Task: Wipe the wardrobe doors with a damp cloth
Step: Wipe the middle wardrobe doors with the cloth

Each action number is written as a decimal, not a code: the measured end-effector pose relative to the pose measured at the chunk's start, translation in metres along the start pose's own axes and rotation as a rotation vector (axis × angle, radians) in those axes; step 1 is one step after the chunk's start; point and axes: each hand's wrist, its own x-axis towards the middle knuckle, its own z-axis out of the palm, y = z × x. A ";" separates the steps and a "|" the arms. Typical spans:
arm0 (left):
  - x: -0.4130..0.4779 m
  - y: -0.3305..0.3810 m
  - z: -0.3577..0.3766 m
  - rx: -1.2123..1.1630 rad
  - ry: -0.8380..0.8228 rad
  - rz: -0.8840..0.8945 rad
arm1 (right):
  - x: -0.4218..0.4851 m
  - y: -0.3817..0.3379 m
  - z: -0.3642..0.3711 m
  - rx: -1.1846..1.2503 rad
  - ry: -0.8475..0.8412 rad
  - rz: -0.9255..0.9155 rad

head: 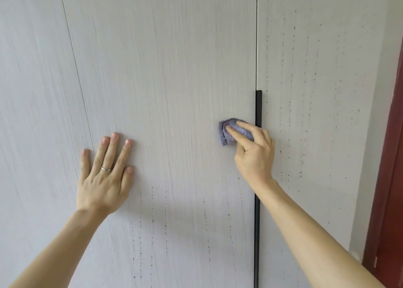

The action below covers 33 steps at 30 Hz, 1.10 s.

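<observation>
Cloth (231,133) bunched in my right hand (254,154), fingers curled over it, pressed on middle door (170,69) right of centre, just left of black handle (258,109). Left hand (104,176) flat, fingers spread, bracing same door lower left. Handle runs vertical. Speckled streaks (152,222) lie below both hands and across right door (316,91). Right hand nearer; downward strokes look next.
</observation>
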 end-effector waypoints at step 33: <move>-0.029 -0.036 -0.020 0.178 0.018 0.048 | -0.029 -0.101 0.032 0.307 -0.192 -0.063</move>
